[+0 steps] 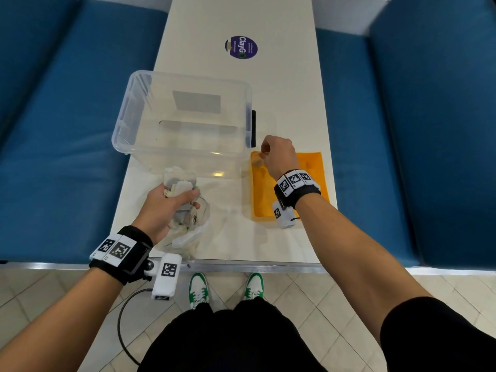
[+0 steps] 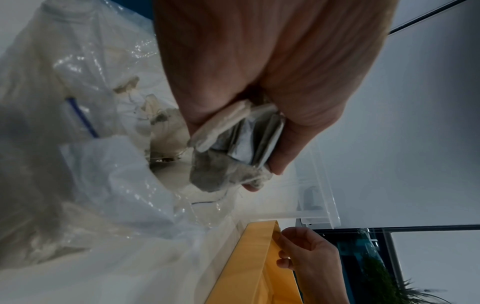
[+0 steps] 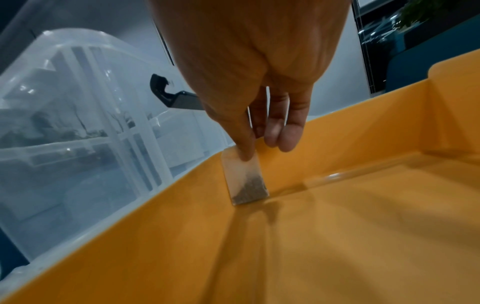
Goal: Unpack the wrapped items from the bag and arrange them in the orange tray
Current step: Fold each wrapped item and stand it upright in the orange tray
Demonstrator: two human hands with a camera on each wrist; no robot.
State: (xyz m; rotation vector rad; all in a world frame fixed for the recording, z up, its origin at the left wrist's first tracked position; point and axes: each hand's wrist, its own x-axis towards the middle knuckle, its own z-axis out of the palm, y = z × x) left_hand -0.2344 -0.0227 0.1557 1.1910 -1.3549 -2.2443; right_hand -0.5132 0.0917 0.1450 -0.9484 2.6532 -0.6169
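Observation:
My left hand (image 1: 171, 202) grips a bundle of small wrapped sachets (image 2: 233, 139) over a crumpled clear plastic bag (image 1: 185, 234) near the table's front edge. More sachets (image 2: 161, 121) lie inside the bag (image 2: 103, 164). The orange tray (image 1: 314, 167) sits to the right. My right hand (image 1: 273, 154) hangs over the tray's far left corner and pinches one sachet (image 3: 244, 176) by its top edge. That sachet stands upright against the tray's left wall (image 3: 182, 205), its bottom edge at the tray floor.
A large clear plastic bin (image 1: 182, 122) with a black latch (image 1: 253, 128) stands just behind the bag and left of the tray. A round purple sticker (image 1: 241, 47) lies farther back on the white table (image 1: 290, 89). Blue benches flank both sides.

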